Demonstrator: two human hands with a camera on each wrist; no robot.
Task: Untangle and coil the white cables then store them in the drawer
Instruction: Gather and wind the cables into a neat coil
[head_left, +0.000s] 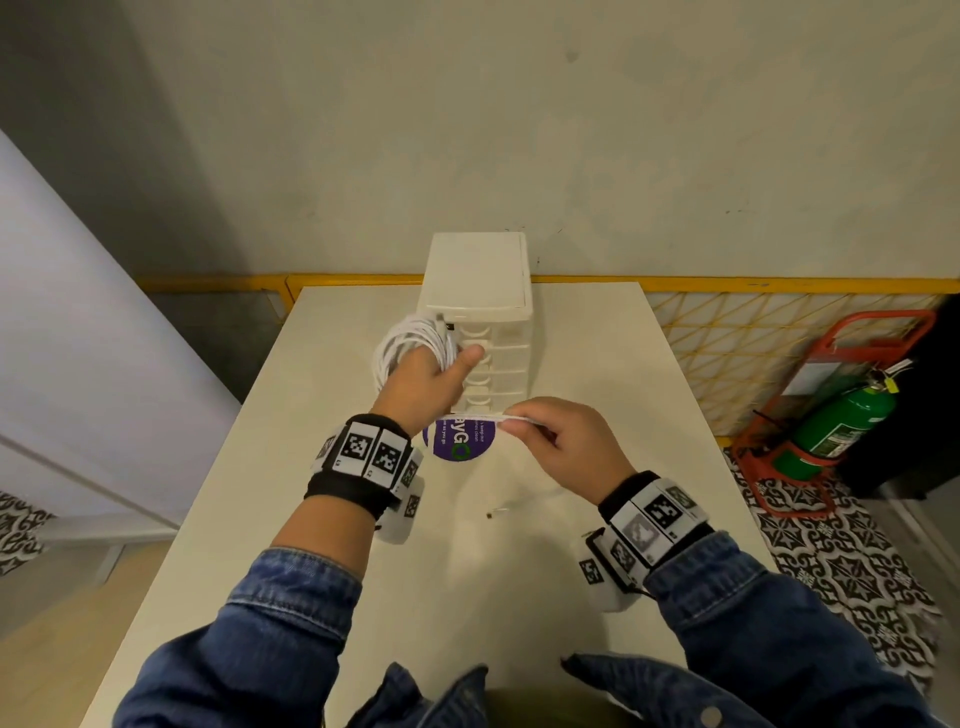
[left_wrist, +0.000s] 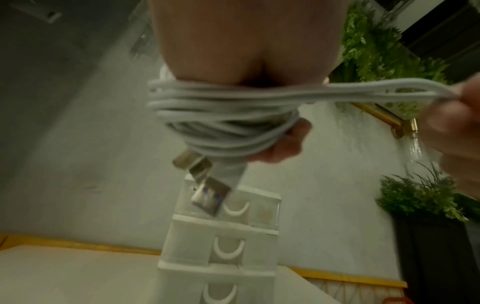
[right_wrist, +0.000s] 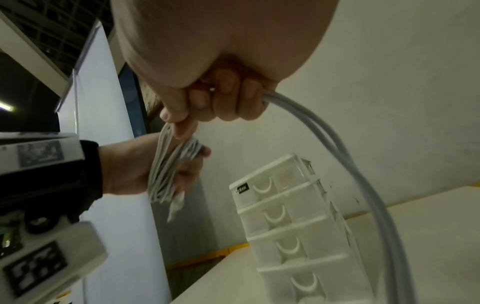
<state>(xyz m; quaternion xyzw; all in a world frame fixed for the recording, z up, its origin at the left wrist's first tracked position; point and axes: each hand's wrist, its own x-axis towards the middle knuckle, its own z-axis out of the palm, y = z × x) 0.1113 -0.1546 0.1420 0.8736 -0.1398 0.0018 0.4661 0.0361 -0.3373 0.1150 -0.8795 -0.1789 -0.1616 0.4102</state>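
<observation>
White cables (head_left: 415, 345); cream drawer unit (head_left: 480, 291); off-white desk (head_left: 597, 374); purple round sticker (head_left: 457, 439), white lettering; blue denim sleeves (head_left: 291, 613); black-and-white square-patterned wristbands (head_left: 371, 449); green extinguisher (head_left: 841, 421), red stand (head_left: 810, 457); yellow lattice railing (head_left: 727, 332).

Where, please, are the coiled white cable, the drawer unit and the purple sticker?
coiled white cable (head_left: 410, 340), head view, the loops above the left hand.
drawer unit (head_left: 475, 270), head view, its flat top.
purple sticker (head_left: 457, 441), head view, its visible middle.

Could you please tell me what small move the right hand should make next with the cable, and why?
Probably lay another loop over the left hand: the white cable coil wraps it, while the right hand pinches slack trailing to the white table.
</observation>
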